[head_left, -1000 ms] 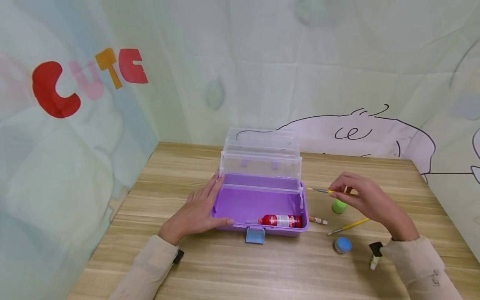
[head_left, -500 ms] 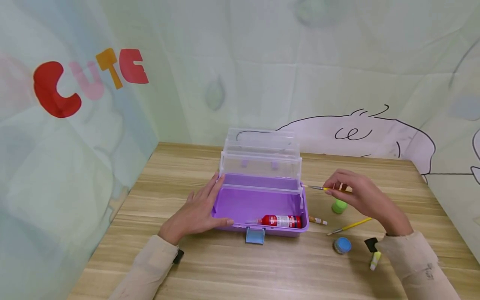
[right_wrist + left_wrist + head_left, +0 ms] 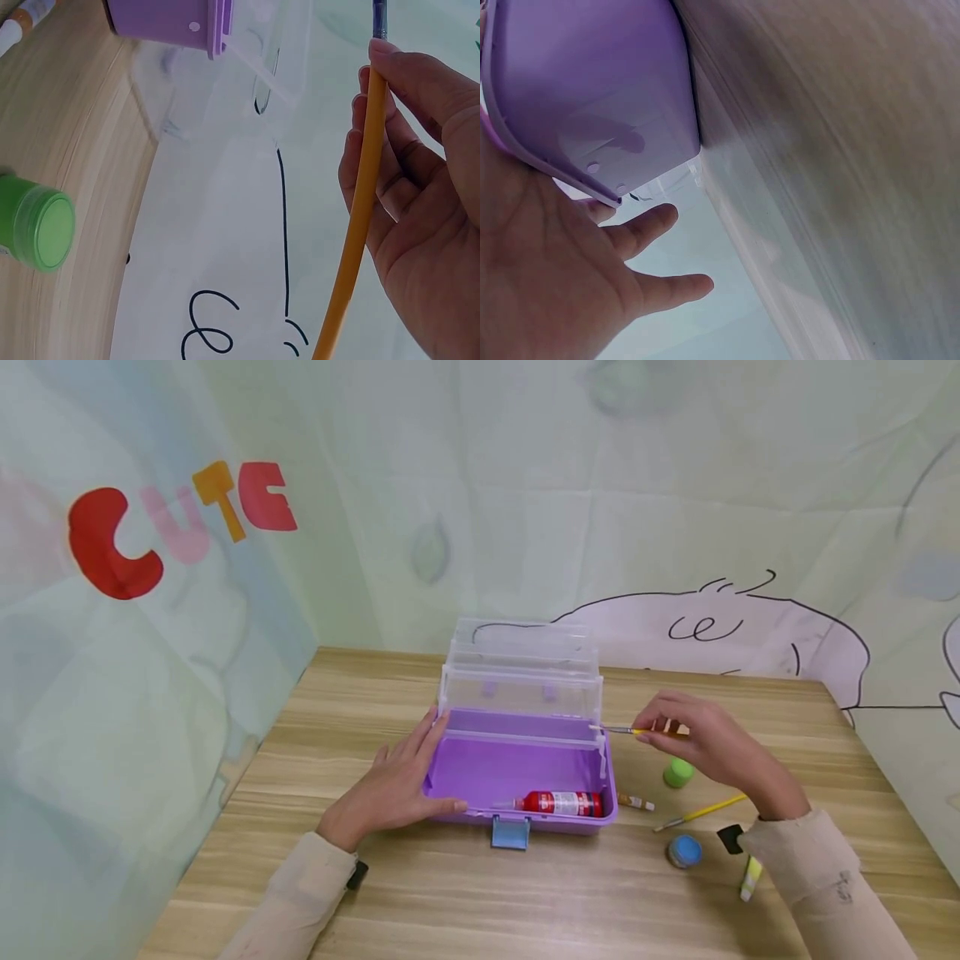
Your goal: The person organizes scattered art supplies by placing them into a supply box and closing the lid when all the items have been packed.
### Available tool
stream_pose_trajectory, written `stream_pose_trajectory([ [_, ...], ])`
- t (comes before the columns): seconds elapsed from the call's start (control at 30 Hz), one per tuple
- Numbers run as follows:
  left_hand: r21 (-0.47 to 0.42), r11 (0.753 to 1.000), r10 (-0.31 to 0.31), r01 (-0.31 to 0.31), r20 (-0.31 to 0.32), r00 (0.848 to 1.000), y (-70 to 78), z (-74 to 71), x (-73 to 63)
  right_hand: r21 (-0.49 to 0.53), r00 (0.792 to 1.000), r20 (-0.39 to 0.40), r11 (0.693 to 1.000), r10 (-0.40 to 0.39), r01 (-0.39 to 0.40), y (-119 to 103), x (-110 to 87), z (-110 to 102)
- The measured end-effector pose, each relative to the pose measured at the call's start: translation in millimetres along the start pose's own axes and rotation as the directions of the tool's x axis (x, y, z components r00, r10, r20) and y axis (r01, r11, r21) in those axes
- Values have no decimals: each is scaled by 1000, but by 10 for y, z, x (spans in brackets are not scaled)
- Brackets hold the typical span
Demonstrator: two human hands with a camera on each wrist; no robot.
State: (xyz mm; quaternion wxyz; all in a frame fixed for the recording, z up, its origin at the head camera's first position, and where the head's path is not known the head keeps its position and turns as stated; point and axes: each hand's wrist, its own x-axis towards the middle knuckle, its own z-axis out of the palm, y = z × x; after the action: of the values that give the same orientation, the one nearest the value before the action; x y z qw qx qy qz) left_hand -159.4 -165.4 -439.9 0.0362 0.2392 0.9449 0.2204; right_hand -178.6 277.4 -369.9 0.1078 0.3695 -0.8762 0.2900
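Observation:
A purple plastic box (image 3: 517,762) stands on the table with its clear lid (image 3: 521,647) raised at the back. Inside, along the front wall, lies a red bottle (image 3: 562,802) with a clear nozzle. My left hand (image 3: 393,785) rests on the box's left rim, its fingers straight and spread, as the left wrist view also shows. Between thumb and fingers, my right hand (image 3: 701,737) pinches a paintbrush (image 3: 365,176) with a yellow handle. The brush points left, its bristle tip at the box's back right corner in the head view. Whether the tip touches the box, I cannot tell.
Right of the box lie a green-lidded jar (image 3: 678,772), a small brown-and-white tube (image 3: 637,802), a second yellow paintbrush (image 3: 701,812), a blue-lidded jar (image 3: 685,851) and a yellow-green tube (image 3: 751,878). A printed cloth (image 3: 525,510) hangs behind the wooden table (image 3: 450,902).
My right hand has moved left with the paintbrush, bringing its tip from beside the box to the back right corner. The left hand stays on the rim.

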Motion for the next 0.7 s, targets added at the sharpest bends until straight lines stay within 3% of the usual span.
stream_pose_trajectory([
  [0.7,9,1000,-7,7,5,1000,-14,-23,5,-18,997,64,999,39,-38,-132,238,53],
])
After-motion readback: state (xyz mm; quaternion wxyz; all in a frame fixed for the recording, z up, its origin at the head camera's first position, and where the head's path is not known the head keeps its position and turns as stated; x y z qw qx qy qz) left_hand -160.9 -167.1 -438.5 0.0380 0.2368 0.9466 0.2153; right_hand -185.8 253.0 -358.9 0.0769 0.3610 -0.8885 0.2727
